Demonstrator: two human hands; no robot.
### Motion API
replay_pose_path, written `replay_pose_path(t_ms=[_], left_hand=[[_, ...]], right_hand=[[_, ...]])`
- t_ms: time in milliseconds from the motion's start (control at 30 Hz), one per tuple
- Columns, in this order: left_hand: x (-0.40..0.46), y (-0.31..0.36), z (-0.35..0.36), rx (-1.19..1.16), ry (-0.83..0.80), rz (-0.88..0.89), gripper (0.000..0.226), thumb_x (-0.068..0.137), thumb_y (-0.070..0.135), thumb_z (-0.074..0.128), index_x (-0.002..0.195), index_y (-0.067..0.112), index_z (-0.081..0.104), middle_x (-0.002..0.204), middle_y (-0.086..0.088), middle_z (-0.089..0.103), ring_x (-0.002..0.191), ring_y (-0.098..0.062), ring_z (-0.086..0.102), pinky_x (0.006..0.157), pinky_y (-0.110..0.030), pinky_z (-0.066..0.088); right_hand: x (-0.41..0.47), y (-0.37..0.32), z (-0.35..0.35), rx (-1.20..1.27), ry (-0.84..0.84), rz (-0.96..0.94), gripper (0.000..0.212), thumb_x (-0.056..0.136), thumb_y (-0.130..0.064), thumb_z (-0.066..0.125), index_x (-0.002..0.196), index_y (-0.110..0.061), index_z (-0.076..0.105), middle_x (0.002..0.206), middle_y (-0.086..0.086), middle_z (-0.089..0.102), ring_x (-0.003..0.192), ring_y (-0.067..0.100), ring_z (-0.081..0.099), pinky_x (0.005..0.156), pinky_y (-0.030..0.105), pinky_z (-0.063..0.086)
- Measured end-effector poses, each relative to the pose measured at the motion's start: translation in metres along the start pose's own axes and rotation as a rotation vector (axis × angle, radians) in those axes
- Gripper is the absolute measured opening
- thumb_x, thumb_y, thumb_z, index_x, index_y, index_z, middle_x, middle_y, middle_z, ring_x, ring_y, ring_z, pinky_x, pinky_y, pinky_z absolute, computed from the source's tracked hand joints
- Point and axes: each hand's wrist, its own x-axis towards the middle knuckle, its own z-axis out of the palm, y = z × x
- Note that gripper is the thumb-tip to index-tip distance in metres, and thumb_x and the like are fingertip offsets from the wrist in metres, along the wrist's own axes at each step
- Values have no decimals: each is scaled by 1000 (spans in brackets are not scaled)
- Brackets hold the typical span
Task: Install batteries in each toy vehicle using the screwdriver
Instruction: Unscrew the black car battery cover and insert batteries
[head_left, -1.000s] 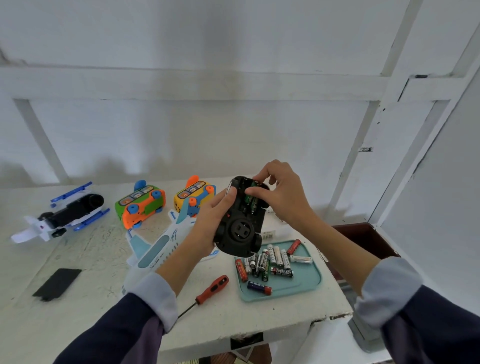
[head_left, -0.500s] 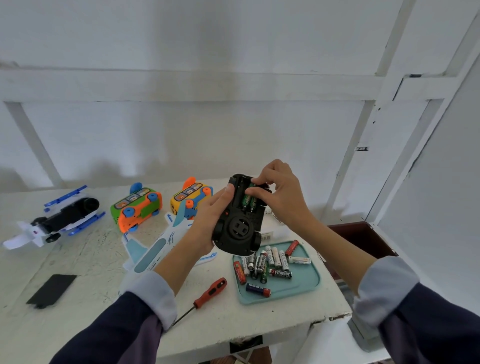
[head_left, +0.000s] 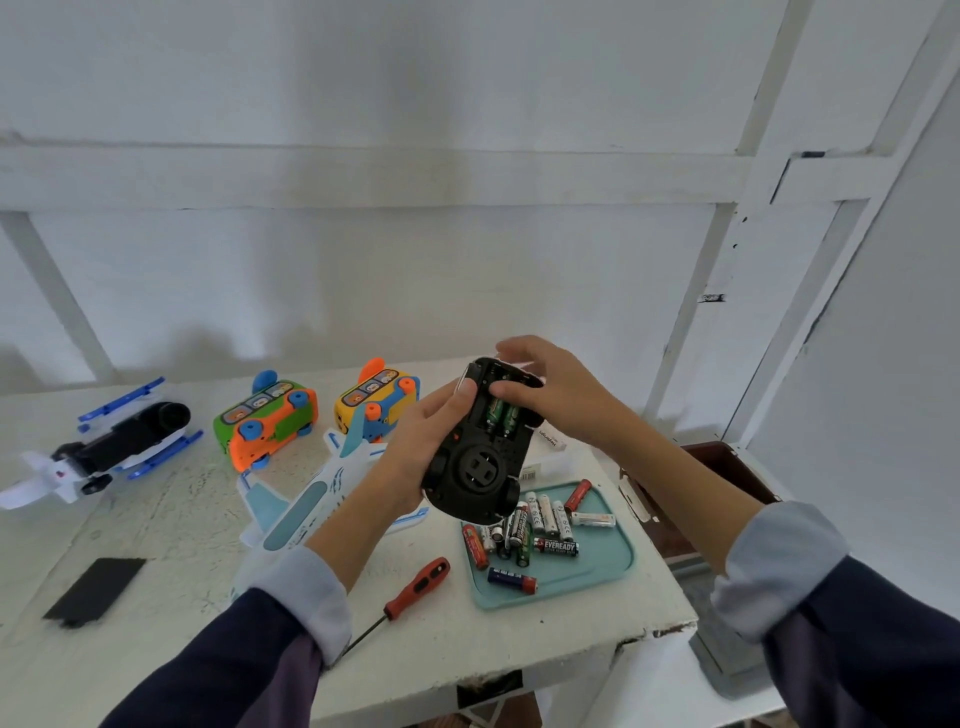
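Your left hand (head_left: 415, 447) grips the upturned black toy car (head_left: 480, 447) by its left side, holding it above the bench (head_left: 182, 519). Your right hand (head_left: 561, 395) rests over the car's far end, thumb pressing beside two green batteries (head_left: 501, 415) seated in the uncovered compartment. Below lie the screwdriver (head_left: 415, 587) and, just right of it, the teal tray (head_left: 597, 571) of loose batteries.
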Motion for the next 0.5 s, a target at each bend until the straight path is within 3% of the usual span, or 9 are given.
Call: replay_pose_path(t_ms=[67, 167, 233, 333, 500], left_hand=[[-1, 0, -1, 25, -14, 10, 38, 81, 40, 54, 108, 14, 63, 87, -6, 73, 78, -22, 70, 66, -30, 58], [-1, -1, -1, 56, -26, 21, 44, 80, 42, 56, 111, 12, 62, 90, -8, 72, 80, -24, 70, 68, -32, 58], [0, -1, -1, 92, -32, 41, 39, 80, 42, 57, 108, 15, 64, 89, -6, 72, 80, -23, 70, 67, -30, 57], [0, -2, 0, 117, -30, 63, 33, 80, 40, 57, 104, 20, 66, 85, -1, 73, 78, -19, 70, 65, -26, 56], [1, -6, -1, 104, -29, 57, 38, 80, 42, 57, 108, 18, 65, 92, -7, 72, 84, -25, 70, 68, -30, 57]], right_hand=[[-2, -3, -3, 22, -95, 21, 37, 89, -16, 62, 124, -9, 55, 118, 6, 60, 99, 12, 56, 79, 19, 49], [-6, -8, -1, 61, -79, 5, 23, 90, -11, 59, 111, -4, 61, 93, 11, 63, 75, 17, 57, 54, 18, 48], [-7, -7, 1, 12, -36, -6, 19, 89, -12, 60, 107, -4, 62, 90, 9, 63, 73, 19, 58, 57, 24, 50], [-6, -2, 5, -44, 9, -32, 18, 87, -14, 62, 103, -5, 62, 98, 10, 65, 86, 24, 62, 72, 36, 52], [-8, 1, 5, 5, 25, -39, 15, 85, -19, 66, 97, -11, 62, 90, 3, 64, 80, 15, 59, 68, 28, 48]])
